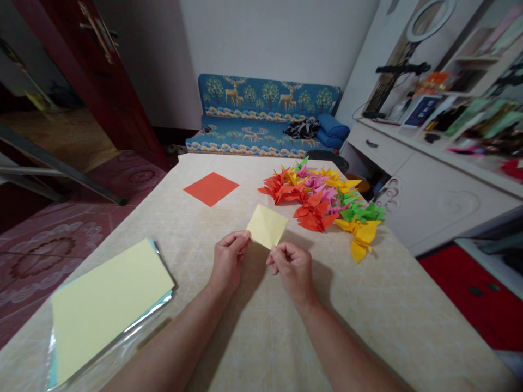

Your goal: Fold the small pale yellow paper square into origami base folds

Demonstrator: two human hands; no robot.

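A small pale yellow square of folding paper (267, 224), with faint crease lines, is held up above the table between my two hands. My left hand (230, 256) pinches its left corner between thumb and fingers. At the lower corner, my right hand (292, 267) grips the paper the same way, its fingers curled. Beyond them, a flat red paper square (211, 189) lies on the table. A heap of folded paper cranes (314, 209) in red, orange, pink and green sits to the right of the paper.
A stack of pale yellow sheets (110, 310) on a clear plastic sleeve lies at the left of the cloth-covered table (261, 337). Behind the table stands a blue patterned sofa (261, 122). A white cabinet (441, 185) is on the right, and a dark red door (102, 71) on the left.
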